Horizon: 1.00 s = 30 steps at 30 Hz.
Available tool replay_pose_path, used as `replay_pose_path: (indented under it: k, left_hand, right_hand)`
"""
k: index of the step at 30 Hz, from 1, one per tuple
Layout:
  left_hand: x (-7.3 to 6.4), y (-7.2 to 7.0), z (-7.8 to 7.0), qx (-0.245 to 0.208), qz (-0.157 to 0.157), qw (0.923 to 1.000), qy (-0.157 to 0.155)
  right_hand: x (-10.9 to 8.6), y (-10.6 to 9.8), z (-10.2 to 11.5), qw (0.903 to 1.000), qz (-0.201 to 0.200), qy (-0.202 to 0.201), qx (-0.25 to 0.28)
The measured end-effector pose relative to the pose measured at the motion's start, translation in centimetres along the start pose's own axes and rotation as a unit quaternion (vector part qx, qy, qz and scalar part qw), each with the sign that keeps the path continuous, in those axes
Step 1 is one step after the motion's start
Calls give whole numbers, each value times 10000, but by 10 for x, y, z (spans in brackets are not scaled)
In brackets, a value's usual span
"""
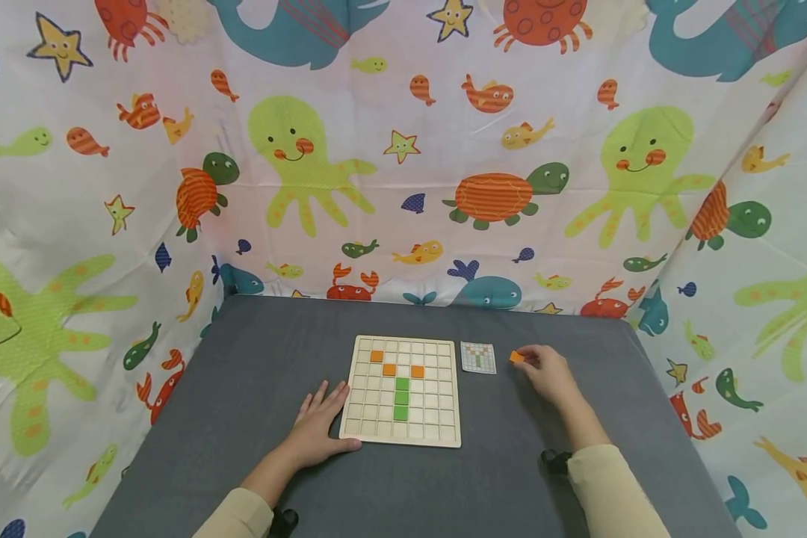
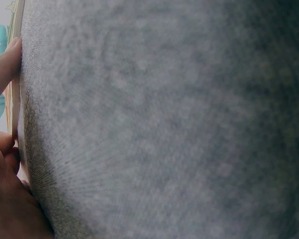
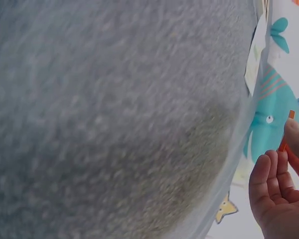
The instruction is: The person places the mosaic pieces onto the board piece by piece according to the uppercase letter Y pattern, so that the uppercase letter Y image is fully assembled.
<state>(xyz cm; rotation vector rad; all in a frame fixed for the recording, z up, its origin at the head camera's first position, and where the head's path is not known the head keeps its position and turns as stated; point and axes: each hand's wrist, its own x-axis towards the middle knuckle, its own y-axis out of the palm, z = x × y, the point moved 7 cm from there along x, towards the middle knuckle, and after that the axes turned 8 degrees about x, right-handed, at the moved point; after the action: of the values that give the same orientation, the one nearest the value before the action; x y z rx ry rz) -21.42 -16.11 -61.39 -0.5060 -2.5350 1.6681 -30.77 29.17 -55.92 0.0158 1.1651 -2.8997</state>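
A wooden grid board (image 1: 370, 411) lies on the dark grey table, with three orange squares and a column of three green squares (image 1: 401, 398) set in its cells. My left hand (image 1: 314, 430) rests at the board's lower left edge, fingers spread along the side and thumb at the near corner. To the right of the board, my right hand (image 1: 548, 373) pinches an orange square tile (image 1: 516, 357) between thumb and fingers, above the table. The right wrist view shows that orange tile (image 3: 291, 115) edge-on, partly hidden by the thumb. Between board and right hand lies a small pattern card (image 1: 478, 359).
The grey table (image 1: 296, 336) reaches back to a white curtain (image 1: 350, 164) printed with sea animals, which also hangs at both sides. Dark straps (image 1: 555, 461) sit at the wrists.
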Motion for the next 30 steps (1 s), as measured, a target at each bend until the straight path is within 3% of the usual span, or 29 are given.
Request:
replay_pose_path:
  k: [15,30]
  left_hand:
    - [0,2,1,-27,13,10000,0]
    - [-1,1,0,60,-58,10000,-5]
  right_hand:
    - [0,21,33,9987,123,-497,-65]
    - [8,49,68,9968,326,-730,-83]
